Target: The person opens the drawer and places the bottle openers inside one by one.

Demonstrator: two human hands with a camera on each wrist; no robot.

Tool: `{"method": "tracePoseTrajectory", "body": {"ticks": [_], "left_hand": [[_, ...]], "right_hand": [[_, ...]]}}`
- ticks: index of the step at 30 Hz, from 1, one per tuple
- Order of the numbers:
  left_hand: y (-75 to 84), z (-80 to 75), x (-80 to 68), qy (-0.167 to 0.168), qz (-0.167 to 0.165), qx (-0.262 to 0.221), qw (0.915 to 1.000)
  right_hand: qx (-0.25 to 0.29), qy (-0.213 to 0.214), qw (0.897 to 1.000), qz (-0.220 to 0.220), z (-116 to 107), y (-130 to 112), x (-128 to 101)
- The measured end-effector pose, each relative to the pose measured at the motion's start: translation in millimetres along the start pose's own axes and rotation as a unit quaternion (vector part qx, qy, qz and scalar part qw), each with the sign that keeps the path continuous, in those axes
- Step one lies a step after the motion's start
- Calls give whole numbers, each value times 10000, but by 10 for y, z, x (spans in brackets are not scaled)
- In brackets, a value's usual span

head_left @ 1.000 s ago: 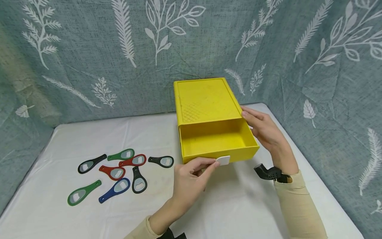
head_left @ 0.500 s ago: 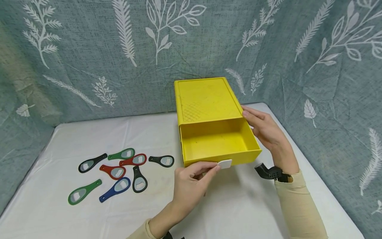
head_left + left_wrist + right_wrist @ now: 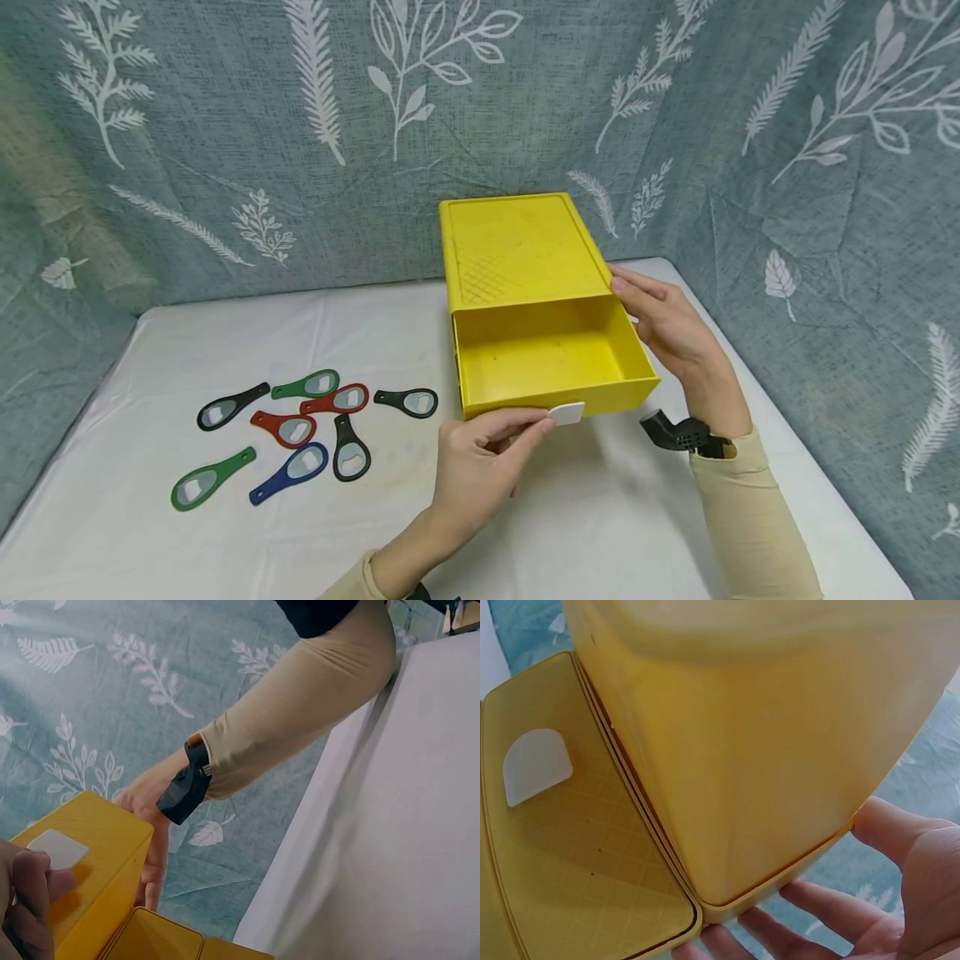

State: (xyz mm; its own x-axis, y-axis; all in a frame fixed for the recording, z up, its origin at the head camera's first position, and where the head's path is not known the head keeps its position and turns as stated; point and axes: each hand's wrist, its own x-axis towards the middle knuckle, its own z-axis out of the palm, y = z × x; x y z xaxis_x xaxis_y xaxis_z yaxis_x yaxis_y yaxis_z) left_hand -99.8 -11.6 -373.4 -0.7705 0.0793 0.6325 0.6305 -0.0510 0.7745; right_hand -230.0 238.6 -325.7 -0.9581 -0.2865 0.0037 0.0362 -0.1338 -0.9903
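A yellow drawer unit (image 3: 525, 250) is standing by the far edge of a white-covered worktop (image 3: 390, 550), right of that edge's middle. Its upper drawer (image 3: 618, 397) is jutting out toward the person, its inside showing. The left hand (image 3: 476, 467) is pinching the drawer's white pull tab (image 3: 567, 413) between thumb and fingers. The right hand (image 3: 678, 329) is resting against the unit's right side near the front corner, thumb by the top edge, fingers fairly straight; the two hands are working apart. The right wrist view is also showing a lower drawer front (image 3: 592, 877) with another white tab (image 3: 540, 766), sitting closed.

Toward the worktop's left edge, eight bottle openers are lying in a loose group. A black opener (image 3: 234, 404), a green opener (image 3: 303, 386) and a red opener (image 3: 330, 402) are lying farthest back; a second red opener (image 3: 279, 427) is lying in the middle; a blue opener (image 3: 288, 477) and another green opener (image 3: 216, 477) are lying nearest the person. Two more black ones are lying on the right, one of them just beside the unit.
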Motion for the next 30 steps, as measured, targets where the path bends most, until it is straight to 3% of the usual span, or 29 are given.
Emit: {"method": "tracePoseTrajectory", "body": {"ticks": [6,11,14,17,18,21,24,27,30], "left_hand": [[-19,-50,-36,-309,-383,-205,9986],[-17,-129,-61,-813,-638,-369,9940],[14,-200,-63,-1221,-1122,-550,9846],[60,-317,-43,-1777,-1750,-643,9663],[72,-372,-35,-1979,-1906,-627,9595],[84,-582,-17,-2502,-1963,-387,9473],[66,-862,-26,-2661,-1732,99,9482],[23,-1197,-53,-2425,-1709,632,9529],[-51,-1557,-101,-1928,-1921,1021,9568]], "right_hand": [[35,-31,10000,-31,-13,-3,-3],[176,-86,9998,-52,-20,3,-6],[232,-75,9997,-57,-18,6,-9],[240,-48,9997,-47,-11,7,-10],[245,-42,9997,-42,-9,6,-9],[268,-44,9996,-16,-5,8,-8],[302,-57,9995,-7,-4,12,-9],[324,-80,9994,-26,-3,15,-12],[305,-76,9995,-50,-8,12,-15]]}}
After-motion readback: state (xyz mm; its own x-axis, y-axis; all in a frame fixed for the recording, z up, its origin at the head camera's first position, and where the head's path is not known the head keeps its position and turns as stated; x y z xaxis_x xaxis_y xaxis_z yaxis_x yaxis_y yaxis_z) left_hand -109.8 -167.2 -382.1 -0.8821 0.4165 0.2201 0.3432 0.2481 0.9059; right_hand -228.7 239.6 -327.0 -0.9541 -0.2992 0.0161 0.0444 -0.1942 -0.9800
